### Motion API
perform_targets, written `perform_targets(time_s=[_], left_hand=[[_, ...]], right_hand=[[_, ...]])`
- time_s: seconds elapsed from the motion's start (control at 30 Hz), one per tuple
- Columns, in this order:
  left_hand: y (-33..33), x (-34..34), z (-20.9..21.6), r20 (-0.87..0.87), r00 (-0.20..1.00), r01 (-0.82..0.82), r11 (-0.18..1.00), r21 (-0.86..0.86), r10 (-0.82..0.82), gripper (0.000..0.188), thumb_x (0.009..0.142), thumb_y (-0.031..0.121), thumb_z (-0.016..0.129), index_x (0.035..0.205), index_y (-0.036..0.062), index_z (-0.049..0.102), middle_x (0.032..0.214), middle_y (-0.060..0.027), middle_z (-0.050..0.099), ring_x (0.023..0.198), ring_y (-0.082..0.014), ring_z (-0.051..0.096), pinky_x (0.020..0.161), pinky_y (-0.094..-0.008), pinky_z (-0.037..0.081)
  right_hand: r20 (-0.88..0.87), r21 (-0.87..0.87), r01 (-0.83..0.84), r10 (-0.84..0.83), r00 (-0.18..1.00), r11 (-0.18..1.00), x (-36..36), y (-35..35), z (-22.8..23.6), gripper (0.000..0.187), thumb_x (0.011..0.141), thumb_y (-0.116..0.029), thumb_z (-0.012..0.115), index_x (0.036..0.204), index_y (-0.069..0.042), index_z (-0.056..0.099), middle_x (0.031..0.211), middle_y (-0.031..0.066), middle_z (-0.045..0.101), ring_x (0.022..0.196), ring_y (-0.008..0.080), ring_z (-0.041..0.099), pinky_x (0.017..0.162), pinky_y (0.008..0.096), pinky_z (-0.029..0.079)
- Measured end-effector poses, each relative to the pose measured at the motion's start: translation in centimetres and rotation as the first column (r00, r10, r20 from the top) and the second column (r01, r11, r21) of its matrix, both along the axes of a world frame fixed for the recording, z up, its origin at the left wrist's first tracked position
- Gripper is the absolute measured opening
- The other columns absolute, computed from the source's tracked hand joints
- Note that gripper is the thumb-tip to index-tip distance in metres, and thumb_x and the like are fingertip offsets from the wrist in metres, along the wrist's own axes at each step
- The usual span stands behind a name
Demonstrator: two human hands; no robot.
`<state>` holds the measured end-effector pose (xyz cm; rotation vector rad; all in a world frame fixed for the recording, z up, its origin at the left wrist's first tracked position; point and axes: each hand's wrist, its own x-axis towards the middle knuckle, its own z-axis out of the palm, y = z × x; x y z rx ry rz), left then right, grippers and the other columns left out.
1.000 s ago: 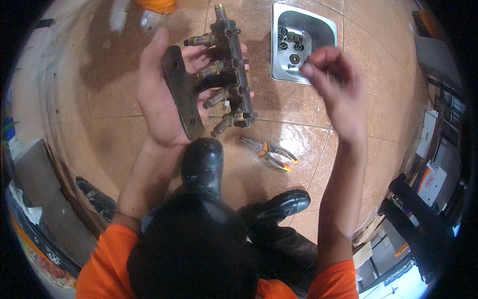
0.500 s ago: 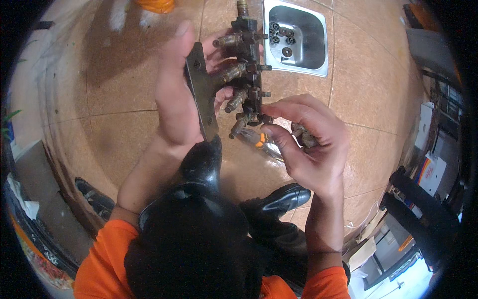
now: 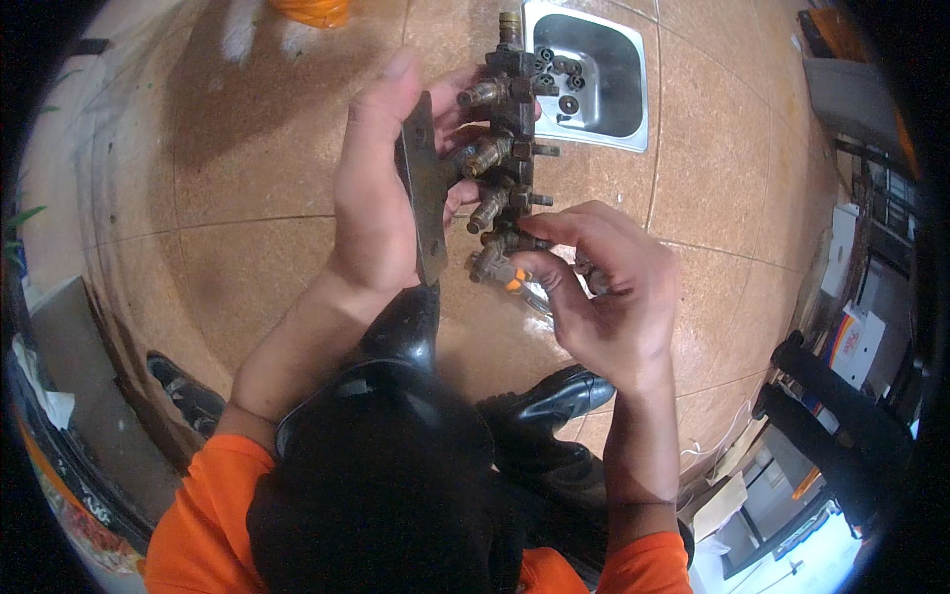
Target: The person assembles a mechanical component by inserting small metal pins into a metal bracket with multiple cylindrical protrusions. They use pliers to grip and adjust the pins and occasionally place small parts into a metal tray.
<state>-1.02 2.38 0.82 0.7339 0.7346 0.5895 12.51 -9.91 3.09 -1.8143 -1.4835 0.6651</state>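
My left hand [image 3: 371, 198] is wrapped round the flat mounting plate [image 3: 424, 188] of a dark metal valve manifold [image 3: 512, 119], its fingers passing behind. Several brass-coloured outlets [image 3: 487, 156] stick out along the manifold's left side, and short stems [image 3: 545, 151] along its right. At the near end, the thumb and index finger of my right hand [image 3: 618, 292] pinch the lowest stem. Small greyish pieces [image 3: 594, 277] are tucked in that palm, too hidden to name. Just below the near end shows a clear item with an orange band [image 3: 516, 280]; whether it touches the manifold I cannot tell.
A steel basin [image 3: 638, 99] with several small dark round parts [image 3: 569, 104] sits on the tiled floor [image 3: 267, 267] beyond my hands. My black boots [image 3: 554, 391] are below. An orange object [image 3: 312, 10] lies at the far edge, and boxes [image 3: 856, 337] stand along the right.
The manifold and my left hand have shifted to the right and slightly nearer. My right hand has moved only a little and keeps its pinch at the near end.
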Motion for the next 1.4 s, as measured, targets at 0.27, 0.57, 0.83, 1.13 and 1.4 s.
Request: perform_targets(time_s=[0.27,0.57,0.83,1.13,1.4], left_hand=[[-0.1,0.2,0.1,0.041,0.999,-0.027,0.998,-0.058,0.029,0.088,0.098,0.067,0.026,0.136,-0.0081,0.051,0.125,-0.0249,0.064,0.109,-0.0298,0.067,0.096,-0.0401,0.054],[-0.3,0.4,0.4,0.054,0.999,0.003,0.997,-0.075,0.001,0.087,0.098,0.066,0.027,0.136,-0.0088,0.05,0.125,-0.0262,0.063,0.108,-0.0304,0.067,0.094,-0.0404,0.055],[-0.4,0.2,0.2,0.112,0.991,-0.054,0.982,-0.184,0.075,0.077,0.1,0.062,0.029,0.132,-0.0027,0.055,0.113,-0.0137,0.067,0.1,-0.0167,0.064,0.082,-0.0284,0.052],[-0.6,0.2,-0.3,0.117,0.992,-0.037,0.985,-0.166,0.057,0.078,0.099,0.063,0.03,0.132,-0.0027,0.055,0.114,-0.0133,0.066,0.101,-0.0176,0.064,0.086,-0.0308,0.052],[-0.9,0.2,-0.3,0.071,0.997,-0.006,0.988,-0.152,0.017,0.077,0.1,0.061,0.028,0.133,-0.003,0.055,0.114,-0.0128,0.067,0.102,-0.017,0.063,0.09,-0.0316,0.051]], right_hand=[[0.007,0.106,-0.025,0.024,1.0,0.994,0.2,0.1,0.0,0.028,0.083,-0.023,0.08,0.091,-0.001,0.066,0.082,0.0151,0.066,0.068,0.0323,0.067,0.058,0.037,0.052],[0.017,0.024,-0.057,0.057,0.998,0.998,0.6,-0.4,-0.2,0.028,0.084,-0.024,0.079,0.088,-0.001,0.064,0.076,0.0153,0.063,0.065,0.0336,0.065,0.058,0.0378,0.051],[-0.072,-0.052,0.038,-0.042,0.997,0.998,-0.4,-0.8,-0.9,0.031,0.088,-0.03,0.074,0.091,-0.002,0.06,0.075,0.0164,0.06,0.066,0.0373,0.063,0.059,0.0408,0.05],[-0.114,-0.118,0.007,-0.02,0.993,0.993,0.0,-1.2,-1.2,0.02,0.09,-0.019,0.072,0.09,-0.002,0.062,0.079,0.0106,0.064,0.07,0.0196,0.061,0.061,0.0315,0.048],[-0.234,-0.129,0.055,-0.084,0.969,0.99,-0.5,-0.6,-1.3,0.021,0.085,-0.018,0.076,0.09,-0.003,0.062,0.075,0.016,0.063,0.064,0.0342,0.063,0.059,0.0403,0.049]])
